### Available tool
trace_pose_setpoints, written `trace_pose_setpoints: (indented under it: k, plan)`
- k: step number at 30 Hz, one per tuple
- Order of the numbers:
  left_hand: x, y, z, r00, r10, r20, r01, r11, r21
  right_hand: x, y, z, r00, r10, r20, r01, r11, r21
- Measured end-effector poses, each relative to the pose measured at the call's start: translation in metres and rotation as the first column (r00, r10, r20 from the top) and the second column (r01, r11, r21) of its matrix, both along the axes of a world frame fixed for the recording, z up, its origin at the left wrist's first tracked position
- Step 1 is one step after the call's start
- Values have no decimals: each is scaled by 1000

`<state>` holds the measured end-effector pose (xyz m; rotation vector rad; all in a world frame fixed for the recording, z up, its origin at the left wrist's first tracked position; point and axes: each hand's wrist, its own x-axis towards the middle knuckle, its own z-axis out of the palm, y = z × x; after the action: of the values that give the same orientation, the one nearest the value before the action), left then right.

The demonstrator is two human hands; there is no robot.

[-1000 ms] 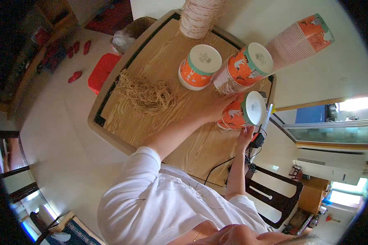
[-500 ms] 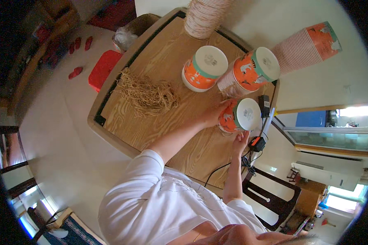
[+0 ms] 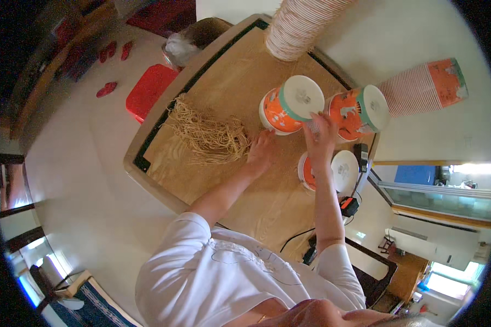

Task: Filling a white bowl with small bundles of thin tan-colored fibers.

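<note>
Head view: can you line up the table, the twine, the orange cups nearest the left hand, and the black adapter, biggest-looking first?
1. Table.
2. Tangled twine or orange cups: unsure; the twine spreads wider, but the cups stand up nearer the camera.
3. Black adapter.

Head cam's a wide fisheye, left one of a worn pair, pointing steeply down from the person's own head. It's pretty close in: white shirt (image 3: 240, 272) fills 6 o'clock, left hand (image 3: 263, 150) is near dead center, right hand (image 3: 322, 139) toward 2, table (image 3: 223, 71) stretching up to 12. Wide enough to grab floor (image 3: 87, 191) at 9 and a far-off window (image 3: 447, 286) at 4.
</note>
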<state>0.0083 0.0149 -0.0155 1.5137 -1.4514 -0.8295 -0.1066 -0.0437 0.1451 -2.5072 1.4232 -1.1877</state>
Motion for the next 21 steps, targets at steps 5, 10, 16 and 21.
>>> trace_pose_setpoints:
  k: [5,10,16,21]
  plan:
    - [10,-1,11,685,-201,700,198,976,86,11,-36,-26,974,147,-173,-112,973,201]
    - [10,-3,13,714,-182,676,204,978,48,14,-43,-28,947,215,-241,-190,974,124]
    - [8,-4,14,600,-346,722,245,938,246,19,-37,-12,956,249,-155,-222,960,170]
    - [3,2,6,606,-291,740,229,955,188,14,-36,13,969,206,-140,-193,976,101]
